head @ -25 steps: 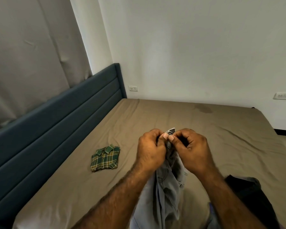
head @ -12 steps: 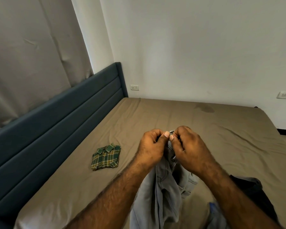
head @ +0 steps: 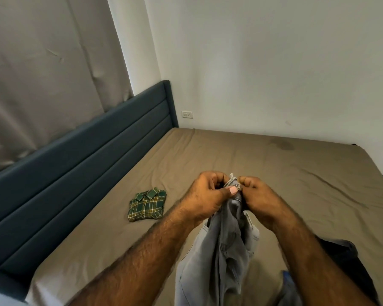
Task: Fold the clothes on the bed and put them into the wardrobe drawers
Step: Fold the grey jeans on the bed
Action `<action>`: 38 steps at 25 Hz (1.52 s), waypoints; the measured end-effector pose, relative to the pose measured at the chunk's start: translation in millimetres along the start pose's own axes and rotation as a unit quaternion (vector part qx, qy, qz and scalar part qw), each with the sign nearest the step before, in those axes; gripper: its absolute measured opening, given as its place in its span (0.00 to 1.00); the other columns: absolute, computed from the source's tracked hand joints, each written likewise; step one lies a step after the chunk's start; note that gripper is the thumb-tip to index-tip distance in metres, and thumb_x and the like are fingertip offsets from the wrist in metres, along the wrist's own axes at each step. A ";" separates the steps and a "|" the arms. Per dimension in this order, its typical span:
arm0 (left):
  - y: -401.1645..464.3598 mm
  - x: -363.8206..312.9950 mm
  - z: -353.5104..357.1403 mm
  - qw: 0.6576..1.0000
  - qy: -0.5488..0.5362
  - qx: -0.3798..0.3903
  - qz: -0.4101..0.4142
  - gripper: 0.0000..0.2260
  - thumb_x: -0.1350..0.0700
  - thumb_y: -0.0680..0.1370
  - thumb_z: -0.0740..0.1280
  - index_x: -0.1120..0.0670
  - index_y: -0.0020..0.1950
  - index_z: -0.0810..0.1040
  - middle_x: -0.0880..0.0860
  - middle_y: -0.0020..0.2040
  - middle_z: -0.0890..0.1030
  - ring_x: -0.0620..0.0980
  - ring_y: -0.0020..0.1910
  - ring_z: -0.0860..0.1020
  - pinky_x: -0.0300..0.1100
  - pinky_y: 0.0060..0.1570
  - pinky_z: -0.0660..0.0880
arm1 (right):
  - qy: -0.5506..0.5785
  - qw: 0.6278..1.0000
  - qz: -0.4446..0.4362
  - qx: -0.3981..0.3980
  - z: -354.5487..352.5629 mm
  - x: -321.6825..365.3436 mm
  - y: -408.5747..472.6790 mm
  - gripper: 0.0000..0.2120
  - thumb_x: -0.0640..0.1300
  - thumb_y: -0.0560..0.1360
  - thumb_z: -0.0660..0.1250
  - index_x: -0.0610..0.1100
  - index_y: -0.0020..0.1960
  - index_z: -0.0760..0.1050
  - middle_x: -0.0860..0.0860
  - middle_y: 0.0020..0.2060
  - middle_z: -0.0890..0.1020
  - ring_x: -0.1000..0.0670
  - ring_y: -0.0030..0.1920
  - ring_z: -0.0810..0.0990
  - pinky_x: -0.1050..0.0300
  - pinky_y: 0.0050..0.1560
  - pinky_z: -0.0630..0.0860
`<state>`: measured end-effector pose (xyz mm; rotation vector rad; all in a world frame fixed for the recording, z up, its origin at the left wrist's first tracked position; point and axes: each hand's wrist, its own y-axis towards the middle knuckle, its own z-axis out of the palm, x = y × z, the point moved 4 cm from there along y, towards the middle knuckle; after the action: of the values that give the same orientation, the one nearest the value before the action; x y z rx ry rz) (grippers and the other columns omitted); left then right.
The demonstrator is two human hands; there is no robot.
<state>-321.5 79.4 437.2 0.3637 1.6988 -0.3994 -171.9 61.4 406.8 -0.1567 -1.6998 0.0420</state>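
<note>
A pair of light grey jeans (head: 226, 257) hangs in front of me above the bed (head: 274, 164). My left hand (head: 206, 195) and my right hand (head: 259, 195) both pinch the waistband at its metal button, thumbs close together. The legs of the jeans droop toward the near edge of the mattress. A folded green plaid shirt (head: 147, 205) lies flat on the brown sheet to the left of my hands. A dark garment (head: 349, 268) with a bit of blue cloth beside it is heaped at the lower right, partly hidden by my right forearm.
A dark blue padded headboard (head: 80, 173) runs along the left side of the bed. Grey curtains (head: 42, 74) hang behind it. A white wall (head: 274, 62) with power sockets stands behind the far edge. The wardrobe is out of view.
My hands have shifted slightly on the waistband, and the button now shows between my thumbs. The jeans hang a little more to the right.
</note>
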 end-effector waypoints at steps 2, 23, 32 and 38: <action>1.3 -13.7 -2.2 0.999 0.005 -0.046 0.007 0.05 0.59 0.81 0.72 0.58 0.46 0.82 0.57 0.41 0.83 0.54 0.42 0.80 0.50 0.47 0.79 | 0.114 0.993 -0.011 -0.023 -1.0 10.9 -2.8 0.12 0.41 0.86 0.62 0.33 0.55 0.80 0.39 0.41 0.84 0.43 0.41 0.80 0.48 0.44 0.81; 11.2 -78.2 -23.8 0.866 0.429 -0.221 0.129 0.13 0.47 0.86 0.61 0.51 0.44 0.72 0.51 0.40 0.76 0.48 0.38 0.74 0.42 0.34 0.69 | -0.091 0.962 -0.102 -0.235 -3.8 -13.0 -11.1 0.12 0.50 0.83 0.67 0.48 0.42 0.80 0.53 0.36 0.83 0.50 0.39 0.84 0.47 0.41 0.84; 4.4 -90.1 -49.9 0.927 0.249 -0.261 0.100 0.16 0.49 0.86 0.64 0.52 0.40 0.74 0.49 0.36 0.76 0.47 0.35 0.72 0.43 0.35 0.72 | 0.000 0.975 -0.192 -0.112 40.9 -34.4 -41.9 0.15 0.56 0.75 0.76 0.45 0.42 0.80 0.55 0.33 0.79 0.56 0.34 0.76 0.51 0.34 0.77; -5.7 -57.3 -100.6 0.819 0.419 -0.377 0.108 0.16 0.46 0.86 0.60 0.55 0.44 0.74 0.54 0.36 0.78 0.57 0.36 0.77 0.51 0.33 0.75 | -0.062 0.907 -0.310 -0.279 -3.4 0.6 -28.3 0.04 0.43 0.75 0.79 0.44 0.42 0.86 0.54 0.34 0.81 0.56 0.36 0.80 0.62 0.39 0.75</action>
<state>-403.1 119.5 509.1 0.1235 2.4597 0.7272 -170.8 33.3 411.2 -0.0296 -1.7802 -0.9343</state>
